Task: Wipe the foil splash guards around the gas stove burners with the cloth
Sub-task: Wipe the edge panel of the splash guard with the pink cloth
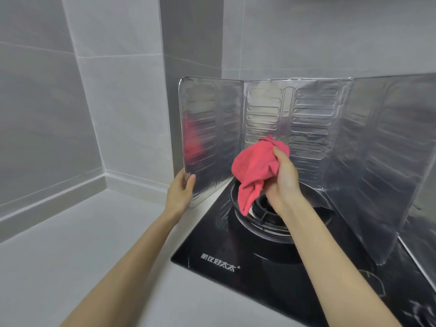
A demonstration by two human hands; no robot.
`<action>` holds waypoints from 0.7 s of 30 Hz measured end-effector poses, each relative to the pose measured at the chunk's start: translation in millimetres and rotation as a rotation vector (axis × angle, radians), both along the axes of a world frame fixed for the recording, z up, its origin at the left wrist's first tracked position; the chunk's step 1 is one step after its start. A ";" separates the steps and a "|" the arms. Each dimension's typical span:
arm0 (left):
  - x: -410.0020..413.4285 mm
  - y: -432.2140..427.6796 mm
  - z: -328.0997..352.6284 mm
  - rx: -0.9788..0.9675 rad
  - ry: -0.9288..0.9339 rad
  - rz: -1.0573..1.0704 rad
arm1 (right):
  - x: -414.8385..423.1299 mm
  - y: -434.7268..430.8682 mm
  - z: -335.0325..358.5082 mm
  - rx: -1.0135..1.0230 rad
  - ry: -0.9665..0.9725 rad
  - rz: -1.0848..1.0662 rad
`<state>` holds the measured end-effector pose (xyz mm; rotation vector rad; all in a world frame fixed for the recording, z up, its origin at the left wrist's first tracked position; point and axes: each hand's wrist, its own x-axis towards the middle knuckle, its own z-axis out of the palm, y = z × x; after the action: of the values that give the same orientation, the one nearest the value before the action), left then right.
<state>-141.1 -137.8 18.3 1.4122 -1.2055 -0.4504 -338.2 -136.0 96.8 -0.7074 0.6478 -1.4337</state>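
The left hand (180, 190) pinches the foil splash guard's (210, 138) left edge; the right hand (283, 178) clutches the bunched pink cloth (254, 166) above the burner (264, 208).

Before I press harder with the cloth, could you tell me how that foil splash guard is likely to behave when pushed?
The foil splash guard looks thin and stands only on its folds, so it would probably slide or tip. The left hand gripping its edge suggests it needs bracing. Its embossed sheet may dent under the cloth.

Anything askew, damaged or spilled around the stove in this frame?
Nothing stands out. The foil splash guard stands upright around the burner; the left hand steadies its edge, and the right hand holds the pink cloth. No spills visible.
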 end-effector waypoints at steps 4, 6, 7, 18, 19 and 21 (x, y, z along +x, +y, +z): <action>-4.6 -5.1 -5.1 0.002 0.004 0.031 | 3.1 -6.2 0.8 -0.034 0.034 -0.016; -5.6 -5.5 -3.9 -0.014 0.022 0.026 | 1.9 -6.5 3.2 -0.038 0.031 -0.022; -6.6 -5.1 -2.0 -0.021 0.034 0.014 | 0.5 -6.2 4.5 -0.045 0.027 -0.024; -16.6 20.2 23.1 -0.125 0.080 -0.046 | -15.8 6.8 7.8 -0.070 0.021 -0.063; -18.2 23.8 23.0 -0.131 0.080 -0.053 | -17.5 8.0 9.0 -0.074 0.019 -0.066; -19.3 30.4 20.1 -0.138 0.094 -0.062 | -19.9 10.8 11.8 -0.088 0.018 -0.068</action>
<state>-160.4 -107.4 38.4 1.2258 -1.1835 -0.4621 -358.1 -125.2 108.5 -0.7741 0.6311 -1.5271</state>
